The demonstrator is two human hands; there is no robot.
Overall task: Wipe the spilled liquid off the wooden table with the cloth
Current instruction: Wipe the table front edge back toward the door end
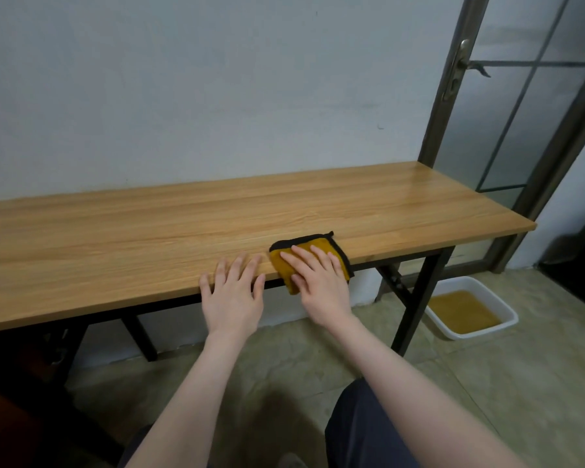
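A long wooden table ran across the middle of the frame, its far edge against a pale wall and its near edge sloping down toward the lower left. At the near edge, right of centre, lay a folded mustard-yellow cloth with black trim, part of it hanging just over the table's edge. The right hand lay on top of the cloth with its fingers straight and slightly spread, pressing it flat against the wood rather than clenching it. Just to the left of the cloth, the left hand was released and empty, its straight fingers resting on the tabletop at the near edge, its palm hanging over the edge. The two hands sat close together but did not touch. No spilled liquid could be made out on the wood.

The table stood on a black metal frame. Under its right end, on the tiled floor at the right of the frame, sat a white basin holding yellowish-brown liquid. A glass-panelled door with a metal handle filled the upper right. Dark trousers showed at the bottom centre.
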